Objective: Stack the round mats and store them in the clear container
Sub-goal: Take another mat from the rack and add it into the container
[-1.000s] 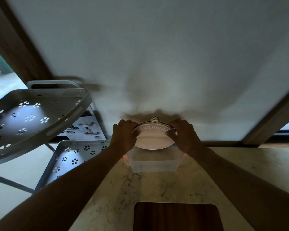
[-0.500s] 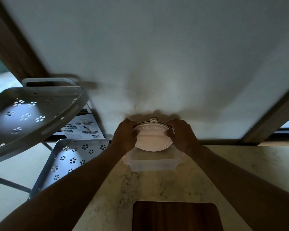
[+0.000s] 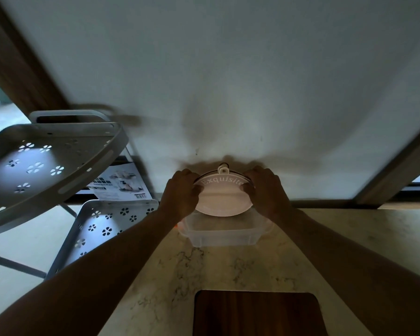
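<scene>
Both hands, left hand [image 3: 181, 192] and right hand [image 3: 267, 190], clamp stacked mats [image 3: 222, 197] above clear container [image 3: 222, 235] on marble counter [image 3: 170, 275].

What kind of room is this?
Probably a kitchen: a marble-look counter, a wooden cutting board on it, and a grey tiered storage rack beside it.

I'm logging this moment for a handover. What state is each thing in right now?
round mats: stacked, tilted, held above the container
clear container: lid off, appears empty, on the counter
left hand: gripping the stack's left edge
right hand: gripping the stack's right edge
cutting board: flat, bare
cart trays: empty
</scene>
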Available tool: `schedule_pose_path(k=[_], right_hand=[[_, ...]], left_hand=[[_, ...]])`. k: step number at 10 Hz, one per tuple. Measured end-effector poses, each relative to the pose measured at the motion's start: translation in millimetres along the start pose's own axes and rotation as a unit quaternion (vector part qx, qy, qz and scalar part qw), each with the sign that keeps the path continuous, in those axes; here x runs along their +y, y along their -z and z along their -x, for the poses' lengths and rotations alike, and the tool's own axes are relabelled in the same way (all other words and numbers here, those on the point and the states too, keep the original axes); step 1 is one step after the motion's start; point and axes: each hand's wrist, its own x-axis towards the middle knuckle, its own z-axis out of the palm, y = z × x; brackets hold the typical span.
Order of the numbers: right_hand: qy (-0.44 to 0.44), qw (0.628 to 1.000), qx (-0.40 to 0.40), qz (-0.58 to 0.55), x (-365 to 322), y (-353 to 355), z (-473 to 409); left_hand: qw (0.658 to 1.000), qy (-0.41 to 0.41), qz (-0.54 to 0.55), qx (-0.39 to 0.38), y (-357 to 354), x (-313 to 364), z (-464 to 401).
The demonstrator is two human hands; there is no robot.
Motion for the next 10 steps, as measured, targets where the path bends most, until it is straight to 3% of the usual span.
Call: schedule_pose_path(k=[3,10], right_hand=[[-0.004,1.000,-0.019,0.019,-1.5,-5.1,1.1],[-0.024,0.999,0.032,0.017,-2.2,-2.7,-4.8]], left_hand=[[1.000,-0.014,0.011,-0.006,-2.8,-3.4,0.5],[0.999,-0.020,0.011,0.022,1.4,-1.3,-7.0]])
